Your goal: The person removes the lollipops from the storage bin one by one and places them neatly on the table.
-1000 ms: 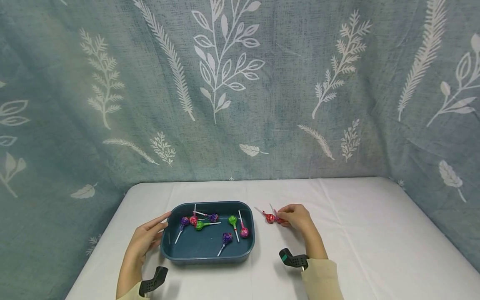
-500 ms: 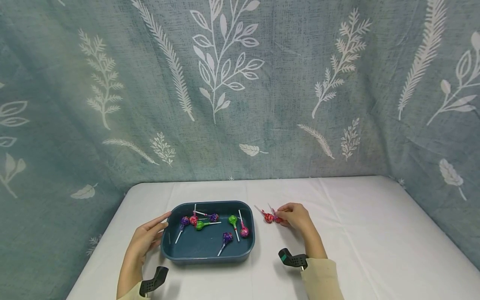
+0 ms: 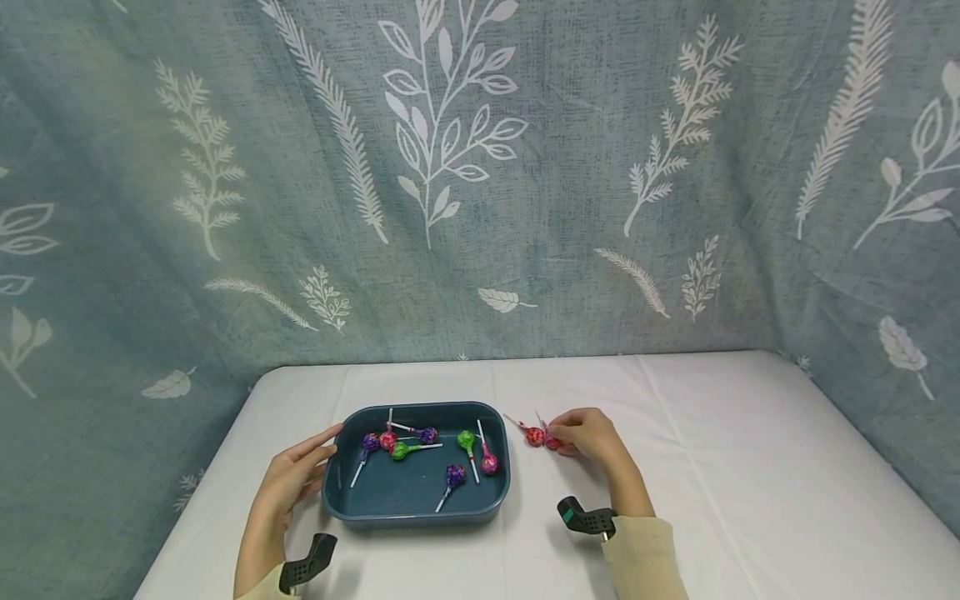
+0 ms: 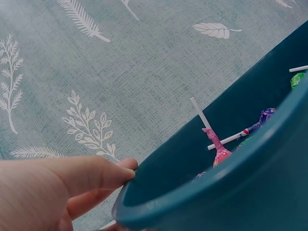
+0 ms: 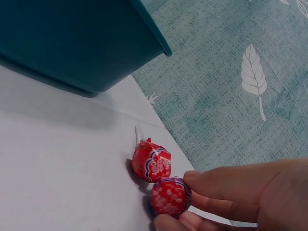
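Right grip (image 3: 588, 433) pinches a red lollipop (image 5: 171, 197), now slightly nearer the tray (image 3: 412, 522).
The second red lollipop (image 5: 152, 161) shifted too; both remain outside. Left grip (image 3: 291, 477), fingers extended, touches the rim.

This looks like a small filming nook, though whether it stands in a home, a lab or an office cannot be told. A creased grey-green curtain (image 3: 555, 208) with a white leaf print (image 3: 501, 299) hangs behind the bench (image 3: 765, 475) and along both its sides, forming a plain backdrop. A smooth white cloth covers the bench, and the black wrist-worn devices (image 3: 588, 521) suggest a recording set-up.
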{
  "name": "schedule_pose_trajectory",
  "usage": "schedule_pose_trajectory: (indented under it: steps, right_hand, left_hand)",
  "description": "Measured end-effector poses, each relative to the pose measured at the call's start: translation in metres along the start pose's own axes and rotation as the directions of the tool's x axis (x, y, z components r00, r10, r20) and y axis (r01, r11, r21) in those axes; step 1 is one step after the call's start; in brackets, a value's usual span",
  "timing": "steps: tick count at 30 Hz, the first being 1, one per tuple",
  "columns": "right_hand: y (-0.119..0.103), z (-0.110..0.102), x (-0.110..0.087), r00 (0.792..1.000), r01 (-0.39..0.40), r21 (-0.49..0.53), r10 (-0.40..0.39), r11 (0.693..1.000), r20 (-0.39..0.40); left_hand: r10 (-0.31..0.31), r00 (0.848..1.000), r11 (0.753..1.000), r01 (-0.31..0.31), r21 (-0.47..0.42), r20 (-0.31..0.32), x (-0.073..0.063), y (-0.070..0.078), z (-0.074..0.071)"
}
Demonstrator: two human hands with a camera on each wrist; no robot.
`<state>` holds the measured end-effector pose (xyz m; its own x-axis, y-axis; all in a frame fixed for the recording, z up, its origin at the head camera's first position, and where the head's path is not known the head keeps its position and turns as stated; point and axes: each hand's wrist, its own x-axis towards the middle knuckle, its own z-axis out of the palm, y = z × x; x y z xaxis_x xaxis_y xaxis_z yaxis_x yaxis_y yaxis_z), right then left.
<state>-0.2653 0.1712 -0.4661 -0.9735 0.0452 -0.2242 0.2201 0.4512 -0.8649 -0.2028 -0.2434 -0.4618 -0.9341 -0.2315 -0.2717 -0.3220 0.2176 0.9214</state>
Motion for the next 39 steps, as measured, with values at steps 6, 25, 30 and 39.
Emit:
schedule_pose_trajectory:
  steps: [6, 25, 30, 39]
  right_hand:
    - [-0.0008, 0.0009, -0.0005, 1.000, 0.012, -0.005, -0.012, 1.000, -0.020]
    - [0.0002, -0.0049, -0.0019, 0.996, 0.063, -0.026, -0.064, 0.998, -0.060]
    - [0.0027, -0.0020, 0.0001, 0.995, 0.076, 0.008, -0.075, 0.997, -0.066]
    - [0.0052, 0.0036, 0.0022, 0.988, 0.093, -0.057, -0.099, 0.994, -0.120]
  left_hand:
    - [-0.002, 1.000, 1.000, 0.002, -0.003, 0.000, -0.0001, -0.0001, -0.0001]
    - [-0.004, 1.000, 1.000, 0.004, -0.003, -0.011, -0.0008, -0.0010, 0.0012]
    - [-0.002, 1.000, 1.000, 0.002, -0.009, -0.005, -0.0008, -0.0015, 0.0008]
    - [0.000, 1.000, 1.000, 0.000, -0.004, 0.001, -0.0014, -0.0012, 0.0009]
